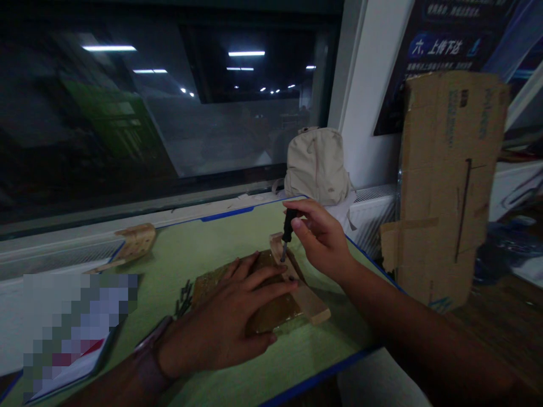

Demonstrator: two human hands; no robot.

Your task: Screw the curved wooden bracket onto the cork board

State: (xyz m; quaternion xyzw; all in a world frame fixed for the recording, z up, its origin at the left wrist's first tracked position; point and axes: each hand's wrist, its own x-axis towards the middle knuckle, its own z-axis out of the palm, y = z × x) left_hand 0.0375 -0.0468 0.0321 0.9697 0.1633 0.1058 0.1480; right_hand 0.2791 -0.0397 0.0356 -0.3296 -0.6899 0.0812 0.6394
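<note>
- Above the far part of the long, pale wooden strip (pixel 313 304), my right fingers (pixel 306 207) pinch the black-handled screwdriver with a grey metal shaft (pixel 289 226).
- Over the strip, the shaft points down nearly upright; whether its tip meets a screw, I cannot tell.
- The strip's long axis runs from far left to near right across a shiny brown slab (pixel 279 312) on the pale green tabletop (pixel 182 243).
- Left of the strip, my left fingers (pixel 263 276) lie spread over the slab, two fingertips touching the wood.
</note>
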